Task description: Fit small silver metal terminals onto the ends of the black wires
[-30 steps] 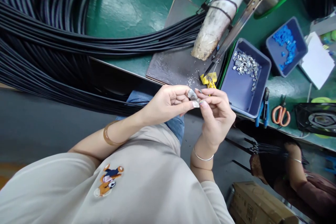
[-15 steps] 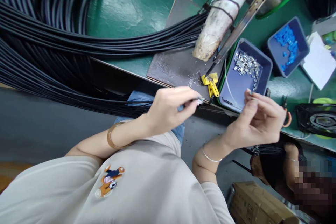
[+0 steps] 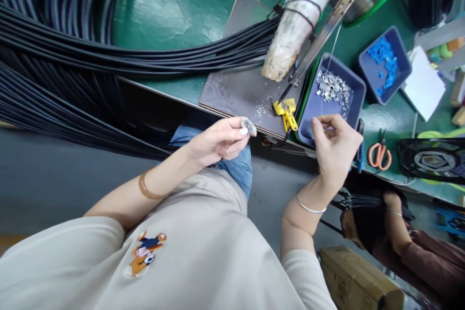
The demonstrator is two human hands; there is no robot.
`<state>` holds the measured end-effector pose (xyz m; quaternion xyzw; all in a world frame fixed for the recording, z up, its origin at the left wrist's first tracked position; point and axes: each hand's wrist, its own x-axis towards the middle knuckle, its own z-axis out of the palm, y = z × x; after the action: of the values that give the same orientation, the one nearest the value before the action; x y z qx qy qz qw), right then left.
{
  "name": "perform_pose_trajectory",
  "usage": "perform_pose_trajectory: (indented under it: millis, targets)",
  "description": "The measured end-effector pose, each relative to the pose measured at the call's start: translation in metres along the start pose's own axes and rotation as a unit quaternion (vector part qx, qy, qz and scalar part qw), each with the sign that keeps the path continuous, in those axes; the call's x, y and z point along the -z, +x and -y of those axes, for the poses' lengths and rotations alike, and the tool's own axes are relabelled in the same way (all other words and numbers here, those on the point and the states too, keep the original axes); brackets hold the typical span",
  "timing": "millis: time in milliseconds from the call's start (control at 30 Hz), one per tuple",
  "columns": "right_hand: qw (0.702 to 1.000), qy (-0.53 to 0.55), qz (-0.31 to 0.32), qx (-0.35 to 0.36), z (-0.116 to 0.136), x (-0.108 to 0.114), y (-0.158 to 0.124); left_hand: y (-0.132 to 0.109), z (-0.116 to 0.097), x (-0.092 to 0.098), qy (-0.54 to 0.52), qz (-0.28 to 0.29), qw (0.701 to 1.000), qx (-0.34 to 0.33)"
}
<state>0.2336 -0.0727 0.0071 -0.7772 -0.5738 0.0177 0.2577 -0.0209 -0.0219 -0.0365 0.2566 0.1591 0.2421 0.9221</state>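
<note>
My left hand (image 3: 218, 141) is closed in a pinch on a small grey-blue piece (image 3: 248, 126), just in front of the bench edge and above my lap. My right hand (image 3: 336, 147) is closed at the near rim of the blue tray (image 3: 358, 88) that holds several small metal clips (image 3: 332, 89). Its thumb and forefinger pinch a thin pale strand (image 3: 329, 65) that runs up toward the metal strip (image 3: 323, 34). A thick bundle of black cables (image 3: 109, 58) runs across the green bench to a wrapped post (image 3: 294, 24).
A yellow clamp (image 3: 286, 111) sits on a dark plate (image 3: 240, 89). A second blue tray (image 3: 385, 60) holds blue parts. Orange scissors (image 3: 379, 152), blue-handled pliers (image 3: 359, 152) and a black fan (image 3: 432, 160) lie at the right. Another person's arm (image 3: 395, 223) and a cardboard box (image 3: 358, 278) are lower right.
My hands have parted: they met on the small piece, then the right hand swung to the clip tray and now pinches a thin strand. The left hand drew back slightly.
</note>
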Motion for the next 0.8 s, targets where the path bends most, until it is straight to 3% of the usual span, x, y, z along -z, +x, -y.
perform_pose_trajectory:
  millis: [100,233,400,500,633,733,800]
  targets:
    - [0.997,-0.01,0.08,-0.002,0.001,0.003,0.008,-0.003,-0.003,-0.004,0.015,-0.071,0.996,-0.043]
    - [0.988,-0.02,0.152,-0.012,0.006,0.008,0.019,0.0,-0.005,-0.017,0.101,-0.099,0.986,-0.091]
    - [0.986,-0.02,0.166,-0.018,0.007,0.007,0.018,0.007,-0.004,-0.023,0.162,-0.107,0.973,-0.122]
    - [0.992,0.008,0.117,-0.048,0.003,0.002,0.011,0.009,-0.004,-0.024,0.183,-0.109,0.968,-0.133]
    - [0.992,0.095,-0.04,-0.071,0.005,-0.002,0.002,0.011,-0.005,-0.026,0.203,-0.119,0.962,-0.141]
    - [0.964,0.21,-0.153,-0.054,0.02,0.0,-0.007,0.011,-0.004,-0.029,0.219,-0.127,0.955,-0.154]
    - [0.944,0.274,-0.18,-0.043,0.035,0.0,-0.016,0.012,-0.004,-0.032,0.229,-0.129,0.95,-0.166]
